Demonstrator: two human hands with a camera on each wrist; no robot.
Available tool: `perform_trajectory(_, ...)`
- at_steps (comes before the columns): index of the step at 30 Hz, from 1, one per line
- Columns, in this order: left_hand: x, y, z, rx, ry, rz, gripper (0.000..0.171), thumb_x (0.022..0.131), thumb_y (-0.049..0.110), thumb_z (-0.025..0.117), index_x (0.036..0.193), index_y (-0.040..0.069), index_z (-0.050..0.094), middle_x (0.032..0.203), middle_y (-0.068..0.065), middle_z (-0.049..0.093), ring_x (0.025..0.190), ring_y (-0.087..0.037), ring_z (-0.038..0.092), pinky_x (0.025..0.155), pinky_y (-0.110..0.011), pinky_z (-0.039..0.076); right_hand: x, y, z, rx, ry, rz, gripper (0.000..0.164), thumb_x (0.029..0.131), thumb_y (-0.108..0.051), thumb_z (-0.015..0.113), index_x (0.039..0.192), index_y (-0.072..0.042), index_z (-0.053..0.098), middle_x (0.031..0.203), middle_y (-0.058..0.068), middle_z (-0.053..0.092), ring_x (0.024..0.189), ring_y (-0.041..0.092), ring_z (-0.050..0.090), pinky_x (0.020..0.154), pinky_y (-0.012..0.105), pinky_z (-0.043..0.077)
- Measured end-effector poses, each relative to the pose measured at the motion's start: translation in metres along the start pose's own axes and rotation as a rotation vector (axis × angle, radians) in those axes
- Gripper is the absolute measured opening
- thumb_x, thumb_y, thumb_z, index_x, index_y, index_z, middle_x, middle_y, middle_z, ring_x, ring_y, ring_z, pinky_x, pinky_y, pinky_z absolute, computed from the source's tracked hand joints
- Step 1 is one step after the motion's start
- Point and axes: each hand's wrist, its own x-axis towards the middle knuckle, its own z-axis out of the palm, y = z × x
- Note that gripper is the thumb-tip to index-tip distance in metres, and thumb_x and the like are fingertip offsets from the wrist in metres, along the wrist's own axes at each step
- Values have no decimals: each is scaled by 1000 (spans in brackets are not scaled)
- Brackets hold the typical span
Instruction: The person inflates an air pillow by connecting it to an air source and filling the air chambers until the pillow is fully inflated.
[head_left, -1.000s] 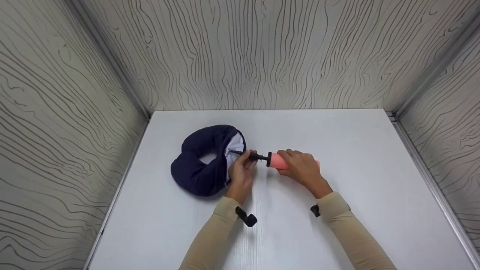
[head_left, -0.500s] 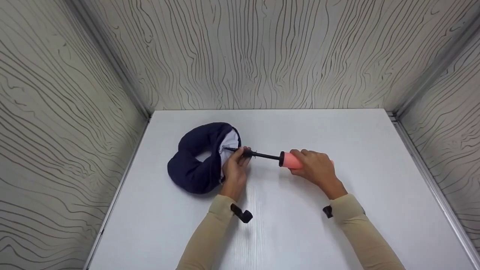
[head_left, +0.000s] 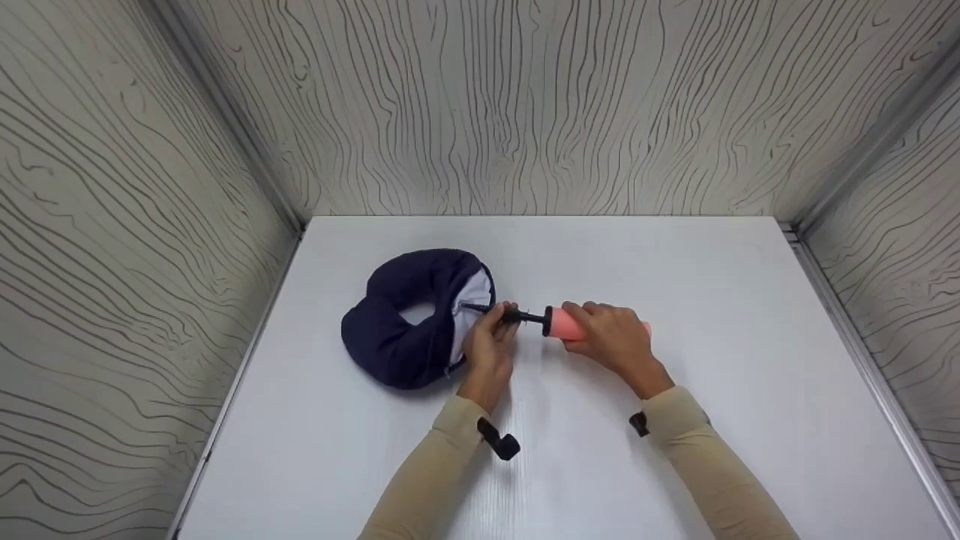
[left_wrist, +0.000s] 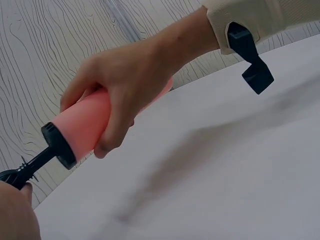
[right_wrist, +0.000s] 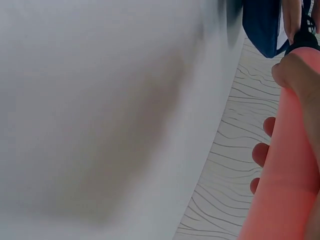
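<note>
A navy U-shaped neck pillow [head_left: 394, 341] lies on the white table, its right side unzipped over a white inner lining [head_left: 474, 289]. The black nozzle of a hand pump [head_left: 564, 324] points into that lining, its tip right at the white fabric. My left hand [head_left: 491, 349] pinches the black end of the pump behind the nozzle, beside the pillow's opening. Around the coral-pink pump barrel [right_wrist: 287, 170] the fingers and thumb of my right hand [head_left: 611, 337] are wrapped. A short length of black rod [left_wrist: 37, 161] shows between barrel and left hand.
The white table [head_left: 720, 300] has metal-framed edges at left and right. Wood-grain patterned walls [head_left: 525, 112] enclose it at the back and both sides. Black wrist mounts [head_left: 499, 440] sit on both beige sleeves.
The pump barrel first slid right, baring a long stretch of rod, then came back left with my right hand. My left hand and the pillow shifted slightly left, then back right.
</note>
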Motion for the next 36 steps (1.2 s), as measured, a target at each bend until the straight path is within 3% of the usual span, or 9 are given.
perform_trajectory(9,6,3,2,20,4,-7,9,98,-6,65,92,-2,71,82,-8,76,87,-20,78,105,-47,60,7,-2,4,18,-2,15,60,77,-39,98,125,-15,72,94,11,78,72,28,73,62,43,64)
perform_trajectory(15,9,11,3,3,-20,-14,14,100,-6,64,90,-1,71,81,-7,76,87,-21,78,104,-47,61,-2,13,-3,40,-13,52,65,74,-38,100,128,-17,72,98,11,79,78,30,75,68,47,66)
perform_trajectory(26,9,18,3,-38,-10,12,15,100,-5,64,88,2,71,84,-8,75,86,-20,77,96,-39,64,-21,38,-9,60,28,89,57,74,-33,99,123,-18,74,94,9,78,77,29,74,66,47,64)
perform_trajectory(36,0,-2,2,-7,20,30,7,100,-3,66,93,-1,69,84,-7,76,87,-18,78,102,-42,62,2,6,0,38,-29,69,61,76,-36,99,129,-19,74,101,9,79,83,30,76,71,47,66)
